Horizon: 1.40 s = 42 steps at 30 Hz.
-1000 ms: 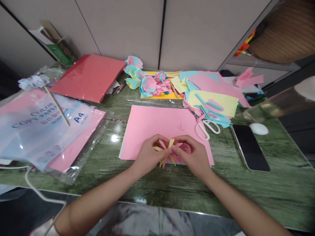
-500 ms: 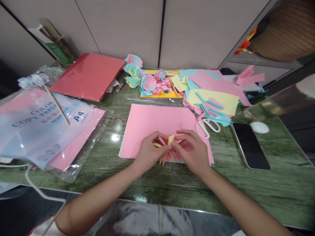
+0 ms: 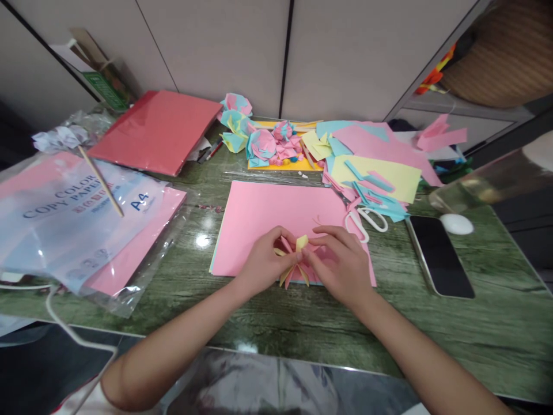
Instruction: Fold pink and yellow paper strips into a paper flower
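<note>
My left hand [image 3: 261, 267] and my right hand [image 3: 340, 262] meet over the near edge of a pink paper sheet [image 3: 268, 216] on the green table. Between their fingertips they pinch a small bundle of pink and yellow paper strips [image 3: 296, 260] that fans out like petals. Both hands are closed on it, thumbs and forefingers pressed at its middle. White-handled scissors [image 3: 365, 222] lie just right of my right hand.
A bag of A4 colour copy paper [image 3: 73, 216] with a wooden stick [image 3: 101, 181] lies at left, a red paper pack [image 3: 158, 129] behind it. Crumpled paper flowers [image 3: 263, 143] and cut scraps [image 3: 371, 173] sit at the back. A phone [image 3: 440, 255] lies at right.
The hands stay pinched on the strip bundle; the fingers have shifted slightly and the yellow tip has bent over. The view has moved a little.
</note>
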Tool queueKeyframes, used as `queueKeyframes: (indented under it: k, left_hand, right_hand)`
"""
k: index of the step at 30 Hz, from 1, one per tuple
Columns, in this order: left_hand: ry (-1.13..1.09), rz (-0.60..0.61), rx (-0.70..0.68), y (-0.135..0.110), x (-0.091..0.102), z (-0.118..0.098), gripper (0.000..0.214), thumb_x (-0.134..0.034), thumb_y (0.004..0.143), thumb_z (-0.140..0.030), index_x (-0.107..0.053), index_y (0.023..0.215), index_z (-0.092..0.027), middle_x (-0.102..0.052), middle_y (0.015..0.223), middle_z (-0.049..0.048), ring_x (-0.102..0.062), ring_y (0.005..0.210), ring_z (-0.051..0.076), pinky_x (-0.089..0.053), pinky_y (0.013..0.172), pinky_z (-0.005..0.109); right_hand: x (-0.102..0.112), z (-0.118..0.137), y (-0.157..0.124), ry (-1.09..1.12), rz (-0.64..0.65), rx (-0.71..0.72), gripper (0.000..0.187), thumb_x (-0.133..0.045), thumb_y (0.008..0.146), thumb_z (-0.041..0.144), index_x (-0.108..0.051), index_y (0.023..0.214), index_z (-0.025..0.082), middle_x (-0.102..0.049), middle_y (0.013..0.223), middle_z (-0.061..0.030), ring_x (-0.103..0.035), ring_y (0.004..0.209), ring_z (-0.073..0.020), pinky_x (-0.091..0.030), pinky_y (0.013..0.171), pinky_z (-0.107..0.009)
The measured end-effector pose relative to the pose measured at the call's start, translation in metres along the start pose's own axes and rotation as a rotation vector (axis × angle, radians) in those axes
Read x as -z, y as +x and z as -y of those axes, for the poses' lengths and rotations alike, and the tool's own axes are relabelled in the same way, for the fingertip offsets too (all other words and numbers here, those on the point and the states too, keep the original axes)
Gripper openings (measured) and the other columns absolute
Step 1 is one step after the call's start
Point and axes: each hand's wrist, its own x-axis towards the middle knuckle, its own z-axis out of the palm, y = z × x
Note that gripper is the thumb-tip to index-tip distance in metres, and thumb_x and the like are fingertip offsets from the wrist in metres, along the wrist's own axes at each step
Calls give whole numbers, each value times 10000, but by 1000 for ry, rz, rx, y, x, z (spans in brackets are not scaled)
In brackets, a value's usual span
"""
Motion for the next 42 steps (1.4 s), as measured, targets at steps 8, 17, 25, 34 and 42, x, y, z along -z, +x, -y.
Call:
queueKeyframes:
  k: [8,17,25,34,42]
  left_hand:
    - [-8,22,49,0,-1,-3,245,-637,688,-336,-485,780,-167,-502,658,-40,-447,545,72,-356,529,202]
    - [-174,250,72,1,8,-5,207,-650,670,-260,-493,752,-153,-493,686,-36,-451,608,72,-362,569,209]
    - [-97,134,74,-2,3,-3,165,-626,689,-237,-487,727,-157,-512,664,-32,-470,583,76,-374,558,214]
    - [-13,133,20,1,4,-3,228,-596,728,-371,-530,735,-153,-552,703,-7,-512,634,101,-413,603,241]
    - [12,105,-18,2,4,-3,175,-593,736,-320,-540,731,-153,-568,697,-6,-522,633,101,-413,597,236]
  right_hand:
    - [7,3,11,208,220,-184,67,-603,722,203,-548,759,195,-537,924,-46,-524,931,-197,-406,805,-360]
    - [6,-6,10,714,393,-280,138,-637,729,257,-524,677,198,-512,798,-5,-510,766,-138,-410,676,-276]
    - [9,-7,13,533,365,-229,51,-615,755,256,-604,736,211,-554,811,-11,-533,799,-143,-414,715,-288]
    - [9,-4,11,468,401,-157,111,-543,807,297,-554,748,204,-567,825,-22,-538,800,-152,-431,676,-279]
    - [9,-1,12,384,393,-119,125,-509,831,302,-559,770,205,-574,841,-25,-534,836,-161,-424,721,-294]
